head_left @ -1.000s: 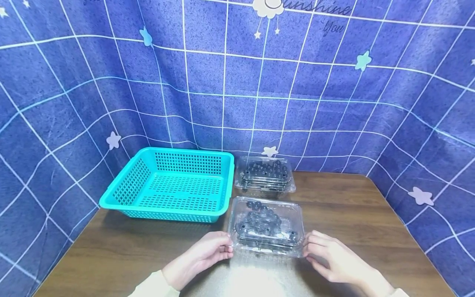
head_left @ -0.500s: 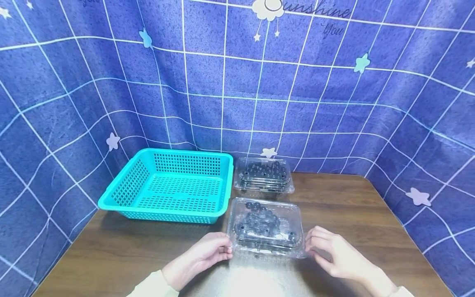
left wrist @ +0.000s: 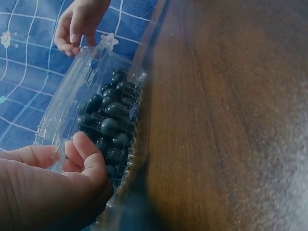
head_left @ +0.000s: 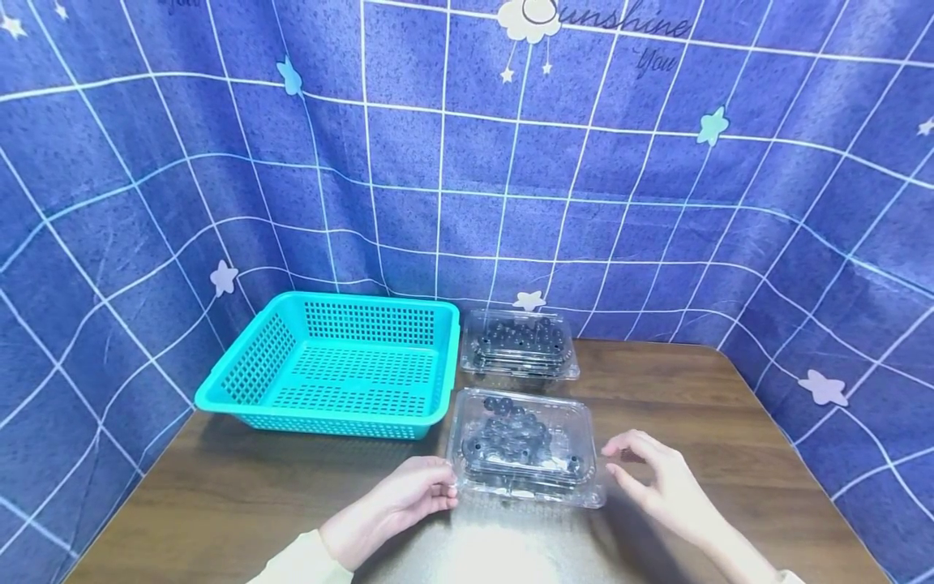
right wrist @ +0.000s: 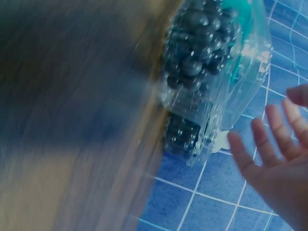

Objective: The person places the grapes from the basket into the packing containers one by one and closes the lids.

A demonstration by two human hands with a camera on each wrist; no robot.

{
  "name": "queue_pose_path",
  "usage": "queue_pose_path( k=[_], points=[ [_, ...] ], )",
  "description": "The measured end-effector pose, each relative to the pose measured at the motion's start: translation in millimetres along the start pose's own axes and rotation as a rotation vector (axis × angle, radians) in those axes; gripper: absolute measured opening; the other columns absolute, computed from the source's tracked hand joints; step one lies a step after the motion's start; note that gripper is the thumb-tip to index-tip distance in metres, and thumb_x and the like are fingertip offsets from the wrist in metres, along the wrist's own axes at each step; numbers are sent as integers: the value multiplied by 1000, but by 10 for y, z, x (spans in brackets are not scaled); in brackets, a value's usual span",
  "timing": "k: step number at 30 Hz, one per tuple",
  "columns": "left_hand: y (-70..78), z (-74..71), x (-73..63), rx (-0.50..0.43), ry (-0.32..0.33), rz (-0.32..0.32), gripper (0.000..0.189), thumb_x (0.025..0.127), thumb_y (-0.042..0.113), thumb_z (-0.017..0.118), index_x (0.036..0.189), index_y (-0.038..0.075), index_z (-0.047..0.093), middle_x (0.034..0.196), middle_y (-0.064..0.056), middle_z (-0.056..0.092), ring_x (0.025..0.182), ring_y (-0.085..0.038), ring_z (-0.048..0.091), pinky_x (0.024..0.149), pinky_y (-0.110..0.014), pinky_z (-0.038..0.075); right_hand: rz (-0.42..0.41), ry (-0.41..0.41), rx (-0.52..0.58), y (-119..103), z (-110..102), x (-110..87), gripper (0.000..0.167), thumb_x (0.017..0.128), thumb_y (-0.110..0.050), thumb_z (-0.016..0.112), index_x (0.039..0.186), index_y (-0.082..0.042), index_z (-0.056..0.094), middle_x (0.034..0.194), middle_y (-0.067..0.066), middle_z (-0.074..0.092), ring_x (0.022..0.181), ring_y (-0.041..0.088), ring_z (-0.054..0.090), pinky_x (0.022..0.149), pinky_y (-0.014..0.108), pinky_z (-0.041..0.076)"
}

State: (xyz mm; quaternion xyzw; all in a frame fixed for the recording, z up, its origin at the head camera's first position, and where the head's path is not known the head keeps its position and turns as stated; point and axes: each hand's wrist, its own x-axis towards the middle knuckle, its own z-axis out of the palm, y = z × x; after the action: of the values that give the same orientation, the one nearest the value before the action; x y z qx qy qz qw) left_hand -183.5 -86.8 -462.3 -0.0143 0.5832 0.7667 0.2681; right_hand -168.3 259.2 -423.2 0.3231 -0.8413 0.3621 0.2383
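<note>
A clear plastic clamshell box [head_left: 569, 422] sits on the table near the middle, its lid down over dark, round berries [head_left: 503, 442]. My left hand [head_left: 397, 507] pinches the box's near left corner, thumb and curled fingers at the rim. In the left wrist view, that thumb [left wrist: 31, 156] lies along the lid's edge. My right hand [head_left: 660, 487] stands just off the box's right side, fingers spread and holding nothing. The right wrist view shows the same open right hand [right wrist: 269, 154] apart from the plastic.
Behind the held box stands a second clear clamshell box [head_left: 520, 345] of dark berries. A turquoise perforated basket [head_left: 328, 422] is at the left, its bare bottom showing. A blue gridded curtain [head_left: 467, 162] rises behind the wooden table [head_left: 686, 397].
My right hand has let go of the box's near right corner and drawn away to the right, its fingers opening. The left hand and the box have stayed in place.
</note>
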Motion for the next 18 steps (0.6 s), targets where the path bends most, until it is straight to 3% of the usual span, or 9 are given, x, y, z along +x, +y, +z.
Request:
queue_pose_path(
  k=[7, 10, 13, 18],
  points=[
    [-3, 5, 1, 8, 5, 3, 13, 78, -3, 49, 85, 7, 44, 73, -1, 49, 68, -13, 52, 70, -26, 49, 394, 18, 124, -77, 23, -17, 27, 78, 5, 69, 101, -5, 61, 91, -3, 63, 84, 5, 62, 72, 22, 54],
    [-3, 5, 4, 11, 7, 1, 14, 77, -3, 49, 84, 8, 43, 73, -1, 49, 67, -13, 52, 70, -26, 50, 545, -7, 316, -52, 29, -45, 27, 82, 6, 63, 108, 5, 56, 94, 4, 62, 84, 8, 63, 71, 28, 56],
    [-2, 5, 7, 12, 8, -2, 14, 77, -3, 49, 83, 8, 43, 72, -1, 49, 67, -13, 52, 70, -26, 50, 686, -43, 540, 23, 36, -110, 31, 86, 2, 59, 115, 7, 50, 101, 10, 58, 88, 12, 62, 75, 32, 57],
    [-16, -4, 15, 12, 7, 0, 13, 78, -3, 49, 84, 8, 44, 73, -1, 49, 68, -13, 52, 70, -26, 50, 797, -126, 792, 145, 51, -228, 37, 90, -8, 57, 123, 1, 43, 107, 10, 55, 94, 15, 61, 83, 34, 54]
  ],
)
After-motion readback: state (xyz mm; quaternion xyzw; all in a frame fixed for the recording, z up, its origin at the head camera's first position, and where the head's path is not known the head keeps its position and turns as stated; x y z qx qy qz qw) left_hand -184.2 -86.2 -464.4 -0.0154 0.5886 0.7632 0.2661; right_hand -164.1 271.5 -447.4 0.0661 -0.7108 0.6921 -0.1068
